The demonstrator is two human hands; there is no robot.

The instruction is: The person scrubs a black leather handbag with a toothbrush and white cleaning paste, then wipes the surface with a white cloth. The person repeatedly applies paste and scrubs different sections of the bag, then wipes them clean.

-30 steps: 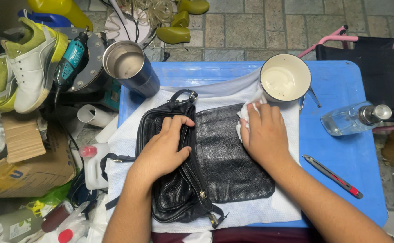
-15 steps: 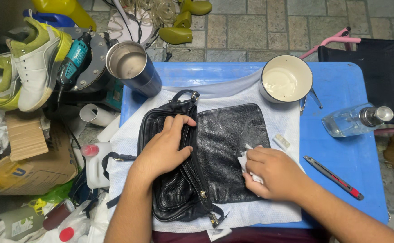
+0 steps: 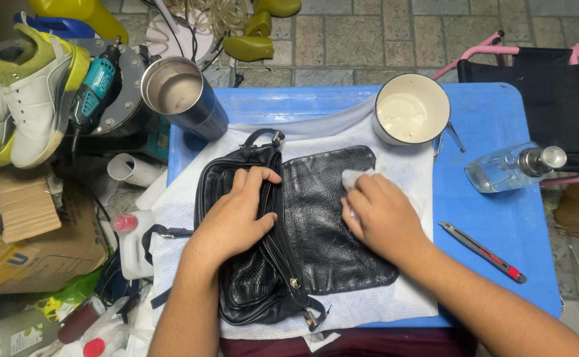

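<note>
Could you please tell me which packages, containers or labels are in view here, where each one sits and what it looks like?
Cardboard box: left of the table, brown, flaps open, blue print on its side.
White plastic jug: beside the table's left edge, squarish, red cap.
Clear glass bottle: lying on the blue table at right, metal cap.
White tub: top of the table, round, holding cream-coloured paste.
Labelled bottle: bottom left corner, pale, white label.
</note>
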